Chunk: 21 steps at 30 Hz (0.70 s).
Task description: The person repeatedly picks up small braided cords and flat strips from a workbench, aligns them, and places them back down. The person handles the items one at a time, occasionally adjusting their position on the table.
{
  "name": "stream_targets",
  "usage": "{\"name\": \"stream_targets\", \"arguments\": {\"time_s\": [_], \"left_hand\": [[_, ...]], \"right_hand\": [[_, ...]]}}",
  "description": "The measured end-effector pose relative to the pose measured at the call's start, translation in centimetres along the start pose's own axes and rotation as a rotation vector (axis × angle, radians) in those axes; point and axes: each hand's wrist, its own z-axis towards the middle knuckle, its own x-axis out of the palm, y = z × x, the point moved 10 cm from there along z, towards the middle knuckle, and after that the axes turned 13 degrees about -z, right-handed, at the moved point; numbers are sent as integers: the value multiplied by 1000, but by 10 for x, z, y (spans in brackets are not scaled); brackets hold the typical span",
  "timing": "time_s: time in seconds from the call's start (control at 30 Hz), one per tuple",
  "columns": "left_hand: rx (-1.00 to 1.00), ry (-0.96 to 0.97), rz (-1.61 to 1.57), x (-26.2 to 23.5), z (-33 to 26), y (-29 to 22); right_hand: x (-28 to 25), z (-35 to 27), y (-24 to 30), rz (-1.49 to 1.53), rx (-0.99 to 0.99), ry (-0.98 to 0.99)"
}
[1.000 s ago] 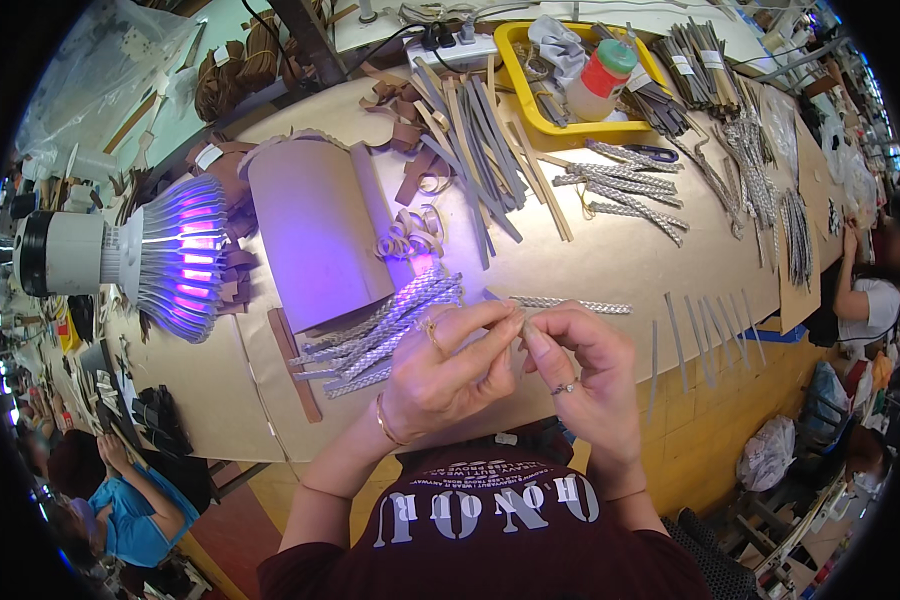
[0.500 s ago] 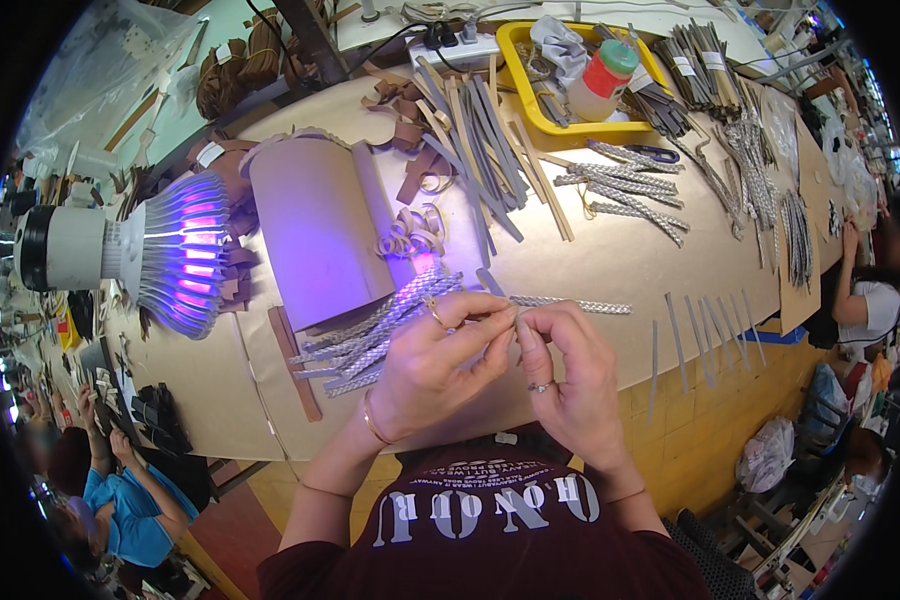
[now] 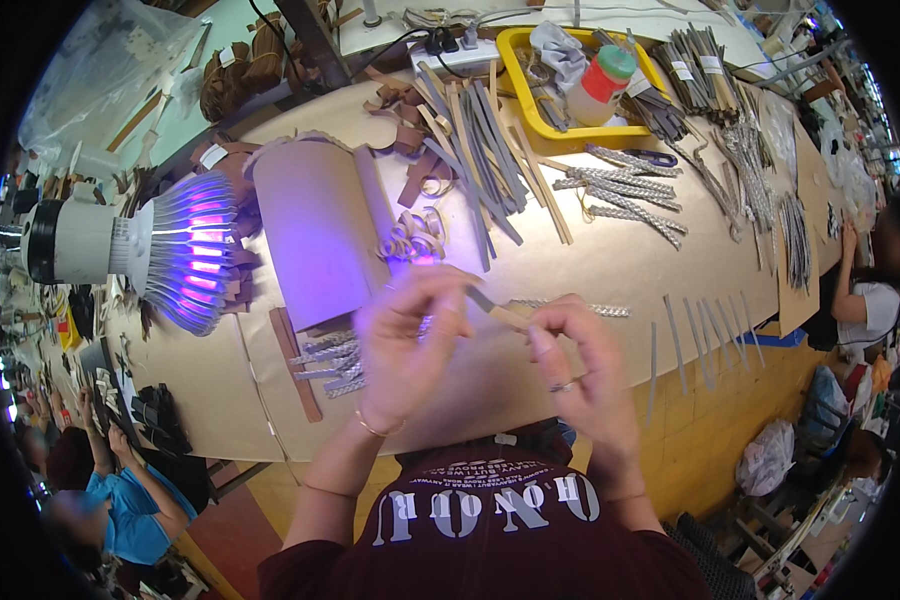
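Two-tone strip [image 3: 508, 317], up between the hands over the desk [image 3: 500, 385], flat and narrow, grey at its ten o'clock end, tan at four. The right hand [image 3: 582, 360] pinches that tan end in thumb and finger, probably to leave the length free for handling. The left hand [image 3: 410, 345] is a blur, fingertips right by the grey end; whether they grip it, I can't tell.

Just beyond at two o'clock, a braid [image 3: 580, 308], silvery and knobbly, lies flat. Over at nine, behind the left hand, a braided bundle [image 3: 335, 360] lies together, presumably to keep like with like. At three, slim grey strips [image 3: 710, 340] stand apart in a row, ends poking past the desk's edge, likely for easy picking.

Further out, at eleven, springy tan curls [image 3: 415, 235], then at ten a smooth, bowed sheet [image 3: 315, 220] washed violet by the ribbed lamp [image 3: 185, 255], seemingly aimed there. Straight strips [image 3: 485, 150] heap at twelve; past them, toward one, a glossy yellow tray [image 3: 515, 95] corrals a bottle [image 3: 600, 85].
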Motion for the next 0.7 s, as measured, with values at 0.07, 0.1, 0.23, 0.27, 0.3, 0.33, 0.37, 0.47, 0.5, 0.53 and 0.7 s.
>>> {"name": "stream_targets", "arguments": {"time_s": [0.07,0.1,0.23,0.27,0.3,0.33,0.37,0.47,0.5,0.53,0.7], "left_hand": [[-69,-94,-249,-26,3,-4],[-23,-137,-296,-38,0,-15],[185,-356,-393,-83,-35,-60],[238,-356,-416,-88,-46,-72],[291,-354,-440,-94,-55,-84],[382,-349,-553,-104,-64,-99],[473,-340,-666,-114,-73,-113],[652,-269,-754,-122,-94,-138],[692,-239,-742,-121,-98,-142],[655,-205,-629,-113,-96,-140],[540,-180,-184,-71,-93,-110]], "right_hand": [[-12,-1,-32,165,131,-29],[-17,-2,-51,226,206,-37],[-53,-2,-118,95,418,-271],[-60,3,-129,53,433,-337],[-68,6,-139,6,476,-407],[-72,10,-146,-63,514,-435],[-75,13,-152,-136,580,-466],[-67,35,-132,-196,488,-528],[-55,42,-120,-194,441,-544],[-32,54,-100,-200,328,-471],[112,83,6,-520,-384,4]]}}
